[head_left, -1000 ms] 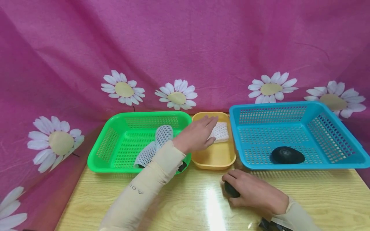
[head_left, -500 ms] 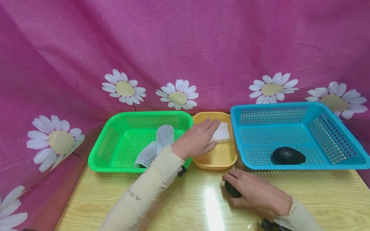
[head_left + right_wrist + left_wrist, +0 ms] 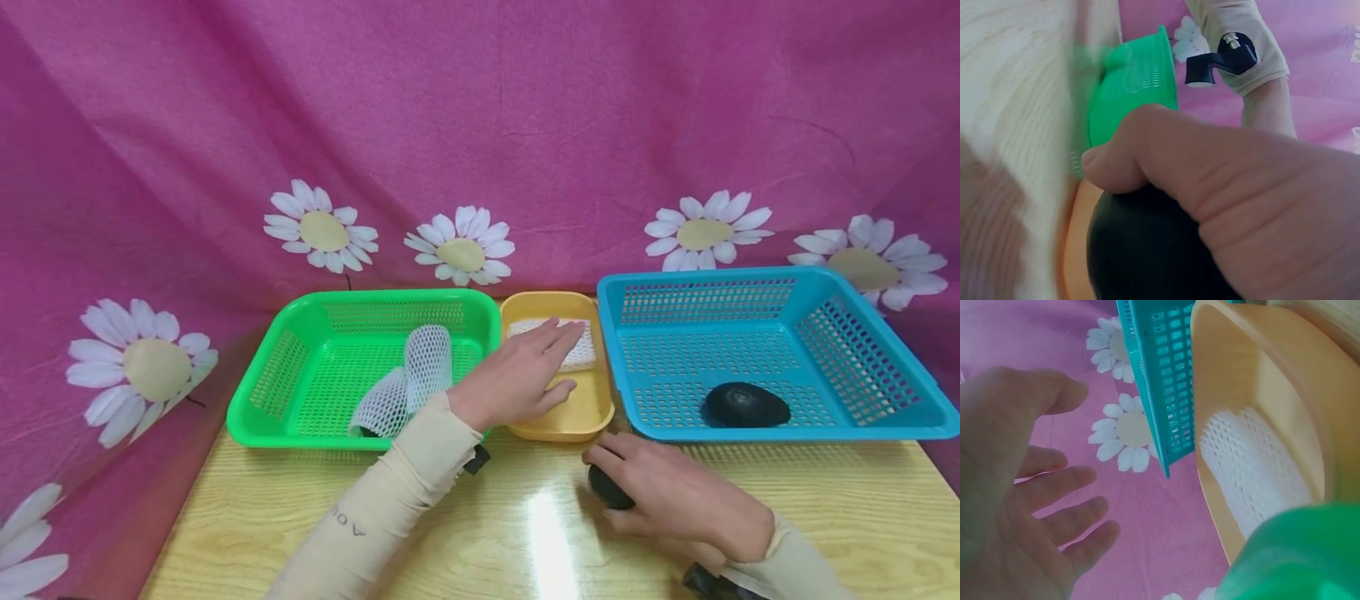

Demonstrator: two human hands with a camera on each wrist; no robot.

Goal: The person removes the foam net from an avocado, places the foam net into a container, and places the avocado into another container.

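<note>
Avocado [image 3: 609, 489] gripped in right hand [image 3: 675, 500], empty left hand [image 3: 517, 377] spread above yellow tray [image 3: 581, 412], foam netting [image 3: 579, 355] inside

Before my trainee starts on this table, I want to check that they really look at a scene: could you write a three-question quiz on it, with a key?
1. Multiple choice: What does the right hand hold?
A) a spoon
B) a dark fruit
C) a cup

2. True or false: The yellow tray stands between the green basket and the blue basket.

3. Short answer: What does the left hand hold, and what lies in the yellow tray?

Key:
1: B.
2: True.
3: The left hand holds nothing, its fingers open; white foam netting lies in the tray.
</note>
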